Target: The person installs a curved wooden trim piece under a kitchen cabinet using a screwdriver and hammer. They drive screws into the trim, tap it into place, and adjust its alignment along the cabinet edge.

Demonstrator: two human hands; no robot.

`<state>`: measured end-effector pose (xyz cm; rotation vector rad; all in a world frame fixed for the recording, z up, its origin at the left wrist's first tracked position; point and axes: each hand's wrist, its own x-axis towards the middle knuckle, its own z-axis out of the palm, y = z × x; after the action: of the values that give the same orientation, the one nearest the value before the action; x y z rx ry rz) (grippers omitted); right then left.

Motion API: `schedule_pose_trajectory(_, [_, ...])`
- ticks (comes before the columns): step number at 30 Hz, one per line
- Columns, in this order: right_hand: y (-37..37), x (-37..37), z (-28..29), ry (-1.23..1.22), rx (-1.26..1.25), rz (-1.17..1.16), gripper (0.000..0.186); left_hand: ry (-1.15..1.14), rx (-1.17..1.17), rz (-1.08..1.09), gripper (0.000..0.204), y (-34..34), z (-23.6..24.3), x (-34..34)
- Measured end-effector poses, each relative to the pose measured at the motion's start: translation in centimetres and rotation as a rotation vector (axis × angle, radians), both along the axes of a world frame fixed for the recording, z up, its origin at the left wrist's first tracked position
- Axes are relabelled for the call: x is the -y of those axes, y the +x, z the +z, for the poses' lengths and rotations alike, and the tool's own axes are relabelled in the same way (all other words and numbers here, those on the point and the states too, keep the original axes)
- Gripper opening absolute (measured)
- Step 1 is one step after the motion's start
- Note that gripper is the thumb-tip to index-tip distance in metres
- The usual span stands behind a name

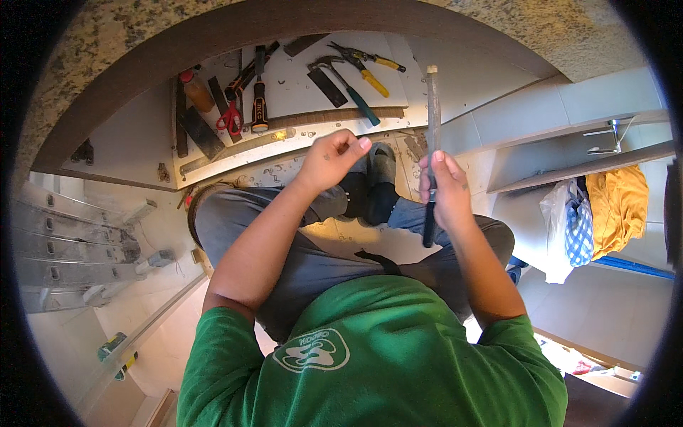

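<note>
My right hand (447, 186) is closed around a long, narrow grey tool with a black handle (435, 107). It stands nearly upright, its pale tan end pointing away from me and the handle toward my lap. Its exact kind is unclear. My left hand (333, 158) hovers above my shoes, thumb and fingers drawn together in a pinch. Whatever lies between those fingertips, if anything, is too small to make out. Beyond it, a green-handled hammer (353, 95) lies on the white cabinet floor, beside yellow-handled snips (371, 78).
At the left of the cabinet lie a chisel (260, 103), red-handled scissors (230, 118), dark flat strips (202, 132) and an orange bottle (197, 91). Shavings litter the edge. A folded ladder (75, 249) stands left; cloths (617, 206) hang right. A stone countertop (142, 32) overhangs the cabinet.
</note>
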<state>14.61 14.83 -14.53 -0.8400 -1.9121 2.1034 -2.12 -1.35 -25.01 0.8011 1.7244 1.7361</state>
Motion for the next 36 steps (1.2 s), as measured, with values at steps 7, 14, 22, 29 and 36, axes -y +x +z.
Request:
schedule_pose_trajectory(7, [-4.1,5.2,-1.5,0.124,-0.44,-0.135,0.031,0.277,0.118,-0.259,0.033,4.5,2.5,-0.2])
schedule_pose_trajectory(14, [-8.3,5.0,-0.4,0.317,-0.256,-0.062,0.027,-0.03,-0.494,0.094,0.034,0.8,3.0,1.3])
schedule_pose_trajectory(22, [-13.7,6.0,-0.4,0.313,-0.355,-0.031,0.02,0.053,-0.417,0.322,0.033,-4.3,3.4,0.8])
schedule_pose_trajectory(29, [-18.5,7.7,-1.1,0.63,-0.423,-0.132,0.017,-0.262,-0.926,0.394,0.03,-11.0,3.3,1.9])
schedule_pose_trajectory(36, [-20.5,9.1,-1.7,0.549,-0.486,-0.142,0.013,-0.229,-1.039,0.525,0.028,-13.2,2.1,1.9])
